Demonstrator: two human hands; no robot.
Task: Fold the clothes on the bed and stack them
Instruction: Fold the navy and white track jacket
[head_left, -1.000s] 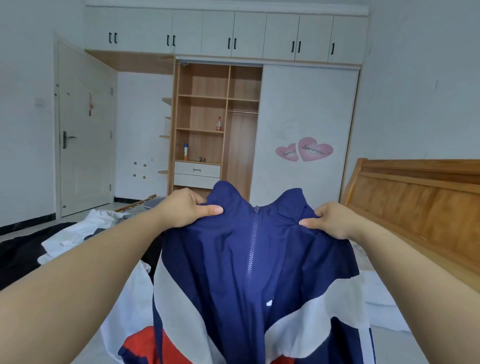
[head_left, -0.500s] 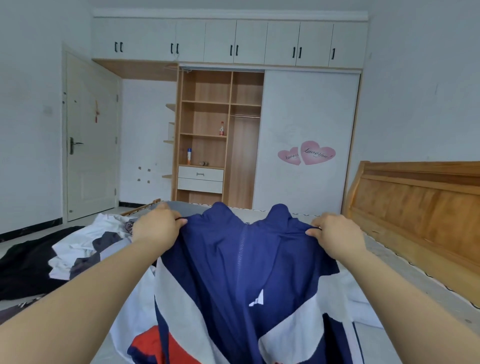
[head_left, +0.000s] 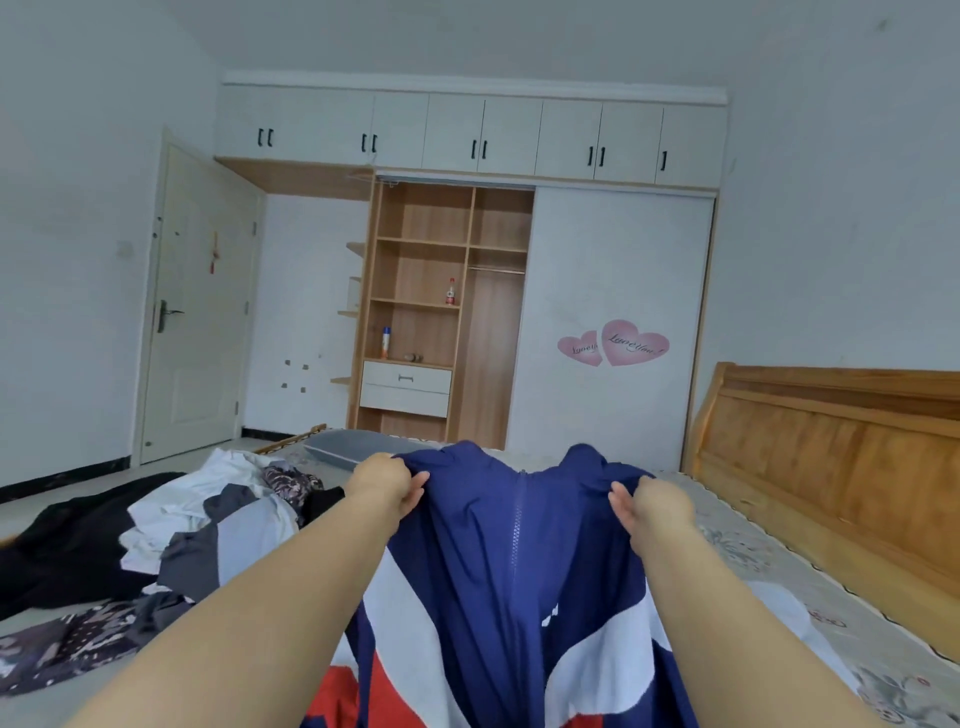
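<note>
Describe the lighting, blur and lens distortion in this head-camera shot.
Head view: soft, even daylight, no glare or hard shadows; wide-angle stretch balloons the forearms at the bottom edge; left hand, right hand and navy jacket slightly soft; wardrobe reasonably sharp.

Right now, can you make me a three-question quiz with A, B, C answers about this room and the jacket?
1. Where is the pile of unfolded clothes?
A. left of the jacket
B. on the headboard
C. in the wardrobe

2. How many pink hearts are on the wardrobe door?
A. one
B. two
C. four

3. What are the hands doing?
A. resting flat on the bed
B. both holding the jacket
C. opening a drawer

Answers:
1 A: the pile of clothes lies on the bed left of the jacket.
2 B: two pink hearts overlap on the white wardrobe door.
3 B: the left hand and right hand each have a grip on the jacket near its collar.
</note>
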